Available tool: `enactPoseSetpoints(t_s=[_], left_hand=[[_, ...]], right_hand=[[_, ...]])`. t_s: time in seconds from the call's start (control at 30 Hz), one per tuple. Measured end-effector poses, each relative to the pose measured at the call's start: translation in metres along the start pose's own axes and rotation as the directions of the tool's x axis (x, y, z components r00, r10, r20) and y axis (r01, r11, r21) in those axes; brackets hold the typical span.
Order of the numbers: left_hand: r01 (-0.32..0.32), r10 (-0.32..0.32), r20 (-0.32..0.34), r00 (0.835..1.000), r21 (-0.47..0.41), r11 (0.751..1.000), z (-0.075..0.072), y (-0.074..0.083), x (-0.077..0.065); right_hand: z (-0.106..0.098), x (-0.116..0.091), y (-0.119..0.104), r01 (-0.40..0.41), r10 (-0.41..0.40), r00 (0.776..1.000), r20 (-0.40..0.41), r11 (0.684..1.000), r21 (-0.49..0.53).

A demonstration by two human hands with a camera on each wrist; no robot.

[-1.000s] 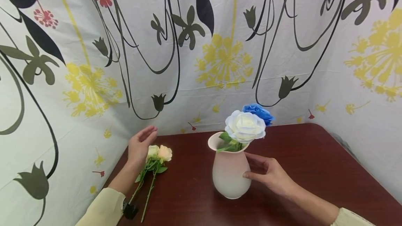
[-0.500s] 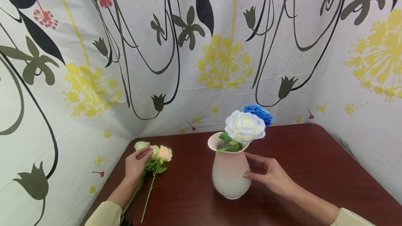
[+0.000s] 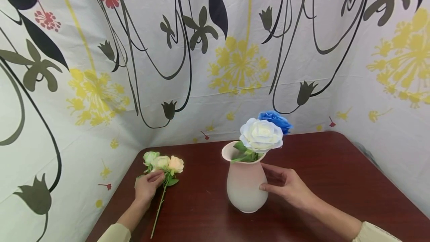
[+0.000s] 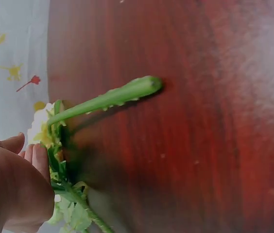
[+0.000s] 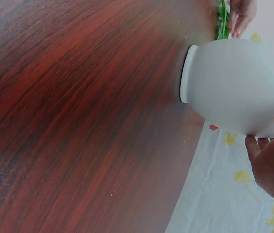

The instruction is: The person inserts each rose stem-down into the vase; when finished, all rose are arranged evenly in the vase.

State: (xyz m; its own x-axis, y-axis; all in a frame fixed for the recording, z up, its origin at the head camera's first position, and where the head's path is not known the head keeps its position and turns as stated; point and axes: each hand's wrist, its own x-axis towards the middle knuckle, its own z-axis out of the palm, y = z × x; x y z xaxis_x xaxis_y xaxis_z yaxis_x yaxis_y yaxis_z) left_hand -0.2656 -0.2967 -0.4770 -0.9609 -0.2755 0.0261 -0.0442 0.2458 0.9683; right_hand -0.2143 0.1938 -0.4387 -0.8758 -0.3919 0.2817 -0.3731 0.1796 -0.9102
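Observation:
My right hand point(image 3: 292, 189) holds the side of a pinkish-white vase point(image 3: 246, 188), thumb in front and fingers behind it. A white rose point(image 3: 261, 134) and a blue rose point(image 3: 276, 121) stand in the vase. On the left, my left hand point(image 3: 147, 188) reaches over three artificial roses lying on the table: a pale green one point(image 3: 150, 157), a cream one point(image 3: 162, 163) and a peach one point(image 3: 176, 164). Its fingers point(image 4: 41, 160) are fairly straight, right at the leaves and stems. In the left wrist view a green stem point(image 4: 112, 98) points towards the camera.
The dark red-brown wooden table point(image 3: 201, 197) carries everything. Behind it and along both sides hangs a white cloth point(image 3: 201, 85) printed with flowers. The vase stands between the two hands, its base point(image 5: 188, 75) on the tabletop.
My left hand has come down from above the roses to their leaves and stems, uncovering the pale green rose. My right hand and the vase have stayed in place.

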Motion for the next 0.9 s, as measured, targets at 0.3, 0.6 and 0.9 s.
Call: enactPoseSetpoints(t_s=[0.3, 0.6, 0.9], left_hand=[[-0.016, 0.018, -0.019, 1.0, 0.113, 0.993, 0.003, -0.005, -0.007], [-0.053, 0.056, -0.004, 0.998, 0.265, 0.963, 0.004, -0.012, -0.01], [-0.077, 0.086, -0.011, 0.996, 0.337, 0.938, 0.007, -0.015, -0.009]], right_hand=[[0.001, 0.001, 0.001, 0.005, -0.005, 1.0, -0.018, 1.0, -0.004], [0.001, 0.0, 0.001, -0.006, 0.006, 1.0, -0.02, 1.0, -0.004], [0.001, 0.0, 0.0, -0.015, 0.015, 1.0, -0.021, 1.0, 0.008]])
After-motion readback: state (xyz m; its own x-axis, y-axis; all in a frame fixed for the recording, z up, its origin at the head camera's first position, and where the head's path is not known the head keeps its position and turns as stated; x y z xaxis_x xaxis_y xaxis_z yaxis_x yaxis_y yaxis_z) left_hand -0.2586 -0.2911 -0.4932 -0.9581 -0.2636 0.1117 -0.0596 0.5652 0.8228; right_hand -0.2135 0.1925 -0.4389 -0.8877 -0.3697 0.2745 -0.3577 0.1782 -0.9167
